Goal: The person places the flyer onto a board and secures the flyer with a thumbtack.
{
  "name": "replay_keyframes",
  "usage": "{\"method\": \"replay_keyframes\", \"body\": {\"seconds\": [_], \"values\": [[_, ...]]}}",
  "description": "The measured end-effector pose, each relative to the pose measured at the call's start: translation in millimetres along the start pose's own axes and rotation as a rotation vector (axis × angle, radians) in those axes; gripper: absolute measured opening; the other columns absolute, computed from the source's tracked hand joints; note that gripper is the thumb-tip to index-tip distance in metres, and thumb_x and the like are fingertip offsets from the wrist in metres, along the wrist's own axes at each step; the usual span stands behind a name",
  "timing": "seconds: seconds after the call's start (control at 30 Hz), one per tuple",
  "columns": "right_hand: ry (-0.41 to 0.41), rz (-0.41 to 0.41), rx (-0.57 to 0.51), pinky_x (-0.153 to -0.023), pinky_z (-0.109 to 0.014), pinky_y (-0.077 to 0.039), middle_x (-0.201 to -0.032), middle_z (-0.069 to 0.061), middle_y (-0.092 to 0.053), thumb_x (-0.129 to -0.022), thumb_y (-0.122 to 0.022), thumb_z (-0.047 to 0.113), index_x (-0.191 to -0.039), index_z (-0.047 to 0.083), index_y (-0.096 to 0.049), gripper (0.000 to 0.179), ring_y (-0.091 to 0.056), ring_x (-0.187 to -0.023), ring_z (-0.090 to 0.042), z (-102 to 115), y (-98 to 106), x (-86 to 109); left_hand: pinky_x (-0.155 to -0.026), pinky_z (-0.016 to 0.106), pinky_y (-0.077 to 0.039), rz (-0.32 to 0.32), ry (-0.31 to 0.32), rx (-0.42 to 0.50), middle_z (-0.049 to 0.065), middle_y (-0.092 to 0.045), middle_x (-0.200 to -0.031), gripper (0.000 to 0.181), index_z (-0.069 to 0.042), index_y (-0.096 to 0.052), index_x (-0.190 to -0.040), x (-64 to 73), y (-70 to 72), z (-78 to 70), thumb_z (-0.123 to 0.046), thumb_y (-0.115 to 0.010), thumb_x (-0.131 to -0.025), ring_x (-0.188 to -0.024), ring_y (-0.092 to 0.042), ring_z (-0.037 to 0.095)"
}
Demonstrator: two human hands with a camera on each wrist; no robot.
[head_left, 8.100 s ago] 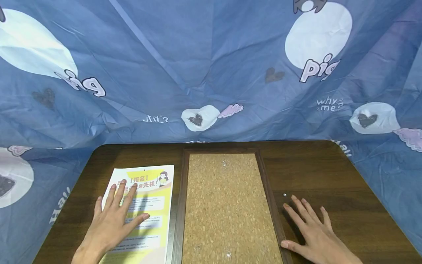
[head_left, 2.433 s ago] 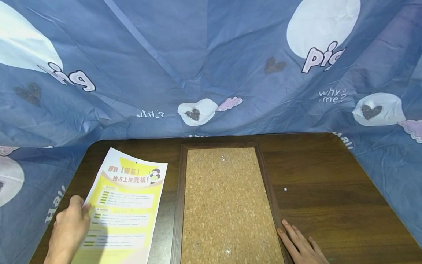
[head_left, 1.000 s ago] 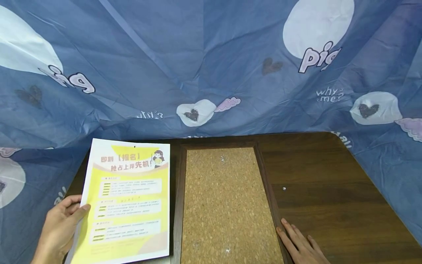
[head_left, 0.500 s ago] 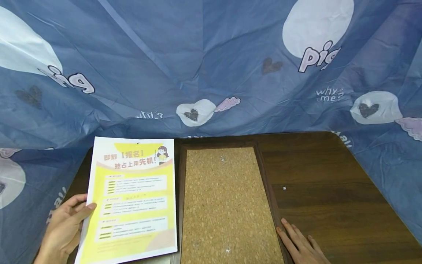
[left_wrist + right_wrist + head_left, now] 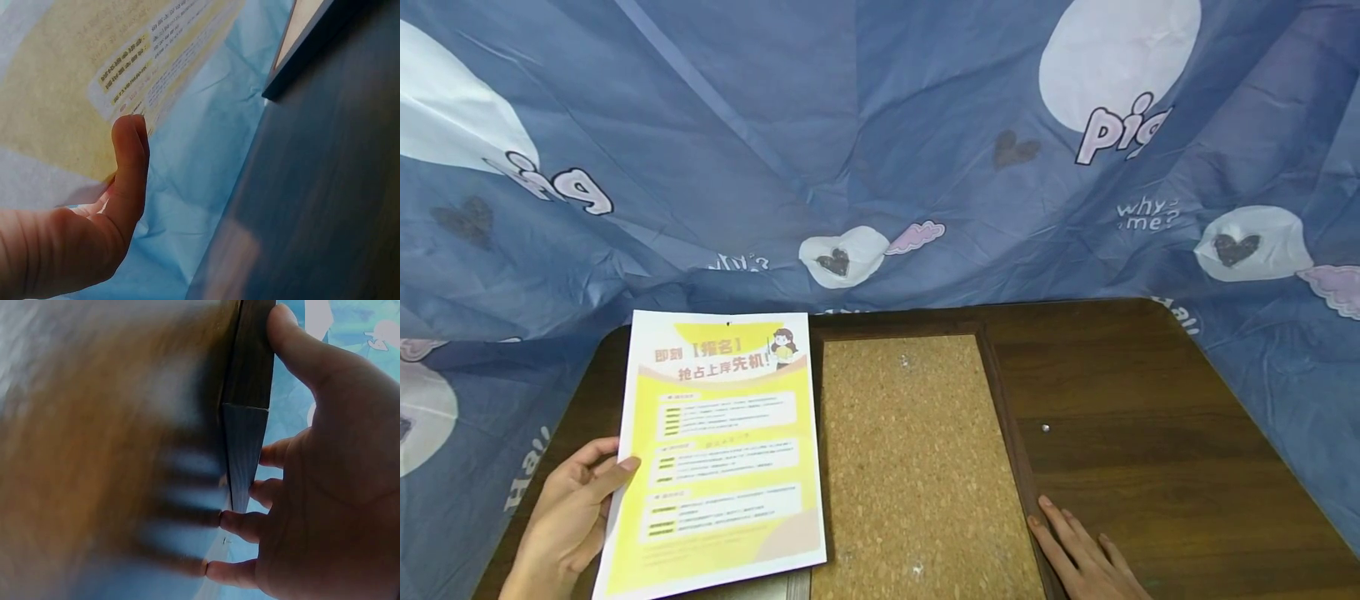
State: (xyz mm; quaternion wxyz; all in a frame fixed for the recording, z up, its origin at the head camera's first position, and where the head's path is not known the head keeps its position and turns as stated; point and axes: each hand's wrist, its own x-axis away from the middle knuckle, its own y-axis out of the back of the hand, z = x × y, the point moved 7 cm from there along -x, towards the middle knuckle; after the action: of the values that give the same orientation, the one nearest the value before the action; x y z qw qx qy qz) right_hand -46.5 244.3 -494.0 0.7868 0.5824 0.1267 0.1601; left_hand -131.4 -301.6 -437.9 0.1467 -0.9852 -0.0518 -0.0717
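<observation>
My left hand (image 5: 561, 517) pinches a yellow and white poster sheet (image 5: 722, 467) by its left edge, thumb on the printed side. Raised above the table, the sheet covers part of the left frame of a corkboard (image 5: 925, 467). A small dark mark shows at its top. From behind, the left wrist view shows the sheet (image 5: 69, 94) and the holding hand (image 5: 81, 244). Beside the board's right frame rests my right hand (image 5: 1086, 554), fingers extended. In the right wrist view, that hand (image 5: 337, 481) has its thumb against the dark wooden frame (image 5: 250, 362).
A small shiny piece (image 5: 1046, 427) lies on the brown table (image 5: 1150, 400) right of the board. Similar clear bits sit on the cork near its top and bottom, too small to tell their kind. A blue patterned curtain (image 5: 925, 125) hangs behind the table.
Earlier the left hand lay flat on the poster; it then gripped the left edge, lifted the sheet and moved it right, toward the corkboard. The right hand moved down to the frame and stays there.
</observation>
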Motion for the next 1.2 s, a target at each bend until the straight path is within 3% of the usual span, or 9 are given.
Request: {"method": "replay_keyframes", "body": {"seconds": [0.57,0.77,1.2], "values": [[0.009,0.006,-0.007,-0.087,-0.072,-0.038,-0.161,0.025,0.011,-0.081,-0.061,0.073,-0.151,0.018,-0.038,0.091,-0.049,-0.126,-0.044,-1.4,-1.6,-1.3,-0.058,0.031,-0.057,0.014,0.032,-0.012,0.006,-0.074,-0.091,0.022,-0.012,-0.064,-0.102,-1.3,-18.1,8.4,0.006,-0.053,-0.099,-0.074,-0.073,0.020],[0.015,-0.024,0.007,-0.087,-0.072,-0.039,-0.163,0.020,0.004,-0.081,-0.063,0.071,-0.152,0.021,-0.037,0.091,-0.050,-0.125,-0.043,-0.9,-1.4,-0.7,-0.059,0.033,-0.058,0.019,0.038,-0.013,0.006,-0.074,-0.092,0.022,-0.012,-0.065,-0.102,-1.2,-22.6,9.9,0.006,-0.053,-0.099,-0.075,-0.073,0.022],[0.004,-0.019,0.027,-0.086,-0.070,-0.041,-0.164,0.017,-0.001,-0.080,-0.061,0.074,-0.151,0.021,-0.039,0.091,-0.051,-0.125,-0.041,0.2,-0.9,0.5,-0.062,0.035,-0.058,0.137,0.023,0.086,0.011,-0.074,-0.098,0.022,-0.007,-0.062,-0.106,-0.5,-38.9,12.5,0.010,-0.049,-0.099,-0.080,-0.073,0.024]]}}
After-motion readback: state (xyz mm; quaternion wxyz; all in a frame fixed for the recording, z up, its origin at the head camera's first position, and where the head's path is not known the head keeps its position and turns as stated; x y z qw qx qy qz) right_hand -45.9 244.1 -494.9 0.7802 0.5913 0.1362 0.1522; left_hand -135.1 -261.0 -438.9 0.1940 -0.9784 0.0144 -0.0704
